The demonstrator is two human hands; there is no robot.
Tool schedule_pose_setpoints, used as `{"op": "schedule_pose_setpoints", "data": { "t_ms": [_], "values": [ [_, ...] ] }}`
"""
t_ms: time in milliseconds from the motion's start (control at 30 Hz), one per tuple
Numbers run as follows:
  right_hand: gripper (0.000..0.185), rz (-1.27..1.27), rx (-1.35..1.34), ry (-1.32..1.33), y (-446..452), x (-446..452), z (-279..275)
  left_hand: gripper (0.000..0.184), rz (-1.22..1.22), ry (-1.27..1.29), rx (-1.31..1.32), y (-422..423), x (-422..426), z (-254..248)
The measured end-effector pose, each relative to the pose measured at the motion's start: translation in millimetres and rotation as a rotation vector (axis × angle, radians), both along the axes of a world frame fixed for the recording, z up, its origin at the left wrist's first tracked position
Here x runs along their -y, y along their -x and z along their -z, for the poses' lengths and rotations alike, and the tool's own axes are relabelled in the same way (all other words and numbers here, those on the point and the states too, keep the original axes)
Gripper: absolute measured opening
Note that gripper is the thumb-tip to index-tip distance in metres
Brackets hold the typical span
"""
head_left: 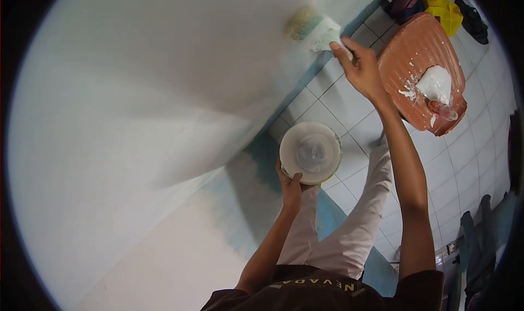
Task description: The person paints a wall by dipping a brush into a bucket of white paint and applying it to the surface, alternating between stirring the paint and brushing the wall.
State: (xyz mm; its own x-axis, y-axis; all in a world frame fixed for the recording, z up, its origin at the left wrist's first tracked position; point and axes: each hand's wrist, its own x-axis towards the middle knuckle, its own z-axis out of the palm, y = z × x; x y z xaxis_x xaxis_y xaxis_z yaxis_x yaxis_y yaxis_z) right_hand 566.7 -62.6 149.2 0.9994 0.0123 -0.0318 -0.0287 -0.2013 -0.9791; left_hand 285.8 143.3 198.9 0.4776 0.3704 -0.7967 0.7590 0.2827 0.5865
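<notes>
My right hand (357,65) is closed around the handle of a wide paintbrush (325,33). The brush's pale bristles rest against or very close to the wall (180,81), low down near its blue bottom band. In my left hand (291,185) is a round whitish tub (284,152), gripped at the rim with the thumb on the inner edge. White paint (314,152) coats the inside of the tub, which I hold below and left of the brush. Part of the left fingers is hidden under the tub.
A reddish-brown plastic-covered stool or seat (404,51) stands right of my arm, bearing a white bag (436,84) and paint splashes. Behind it lies a yellow bag (445,13). White floor tiles (349,101) run along the wall. Blue furniture (480,240) stands at lower right.
</notes>
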Motion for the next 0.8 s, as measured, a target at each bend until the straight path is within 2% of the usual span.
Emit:
{"op": "schedule_pose_setpoints", "data": {
  "t_ms": [33, 167, 200, 233, 267, 333, 367, 467, 533, 600, 667, 733, 800],
  "values": [
    [0.035, -0.07, -0.047, 0.111, -6.2, -1.1, 27.0, 0.082, -0.018, 0.026, -0.017, -2.6, -3.4, 3.3],
    [0.042, -0.125, -0.1, 0.001, -12.3, -19.7, 143.3, 0.082, -0.027, -0.084, 0.002, 10.6, -16.4, 21.9],
    [0.048, -0.119, -0.161, 0.062, -8.3, -17.1, 166.3, 0.081, -0.034, -0.07, 0.008, 10.0, -15.7, 23.0],
    [0.054, -0.118, -0.224, 0.141, -6.7, -3.9, 175.2, 0.079, -0.048, -0.039, 0.013, 8.8, -7.3, 27.6],
    [0.058, -0.141, -0.395, 0.195, -3.6, 2.9, 183.9, 0.079, -0.062, -0.018, 0.008, 9.8, -0.6, 31.4],
    [0.055, -0.162, -0.519, 0.44, 1.0, 8.9, 206.2, 0.082, -0.122, -0.067, -0.017, 8.3, 6.2, 34.4],
    [0.055, -0.178, -0.533, 0.452, 9.6, 12.7, 211.2, 0.083, -0.119, -0.077, 0.005, 11.1, 12.9, 35.9],
    [0.054, -0.165, -0.562, 0.464, -5.7, -0.8, 169.1, 0.083, -0.176, -0.114, -0.02, 12.3, 42.1, 36.3],
    [0.053, -0.143, -0.455, 0.425, -15.0, -16.7, 120.0, 0.083, -0.214, -0.094, -0.002, 18.5, 59.3, 39.9],
    [0.052, -0.108, -0.229, 0.356, -4.3, -15.8, 88.5, 0.082, -0.243, -0.064, 0.006, 25.5, 76.0, 44.9],
    [0.049, -0.085, -0.082, 0.215, 9.8, -5.8, 37.1, 0.078, -0.265, -0.097, -0.011, 36.3, 90.6, 48.7],
    [0.048, -0.187, -0.116, 0.153, 13.7, 9.1, -5.2, 0.079, -0.282, -0.06, -0.021, 40.7, 105.5, 48.4],
    [0.047, -0.279, -0.148, 0.069, 16.3, 11.1, -3.0, 0.079, -0.291, -0.043, -0.026, 46.1, 111.6, 48.1]
  ]
}}
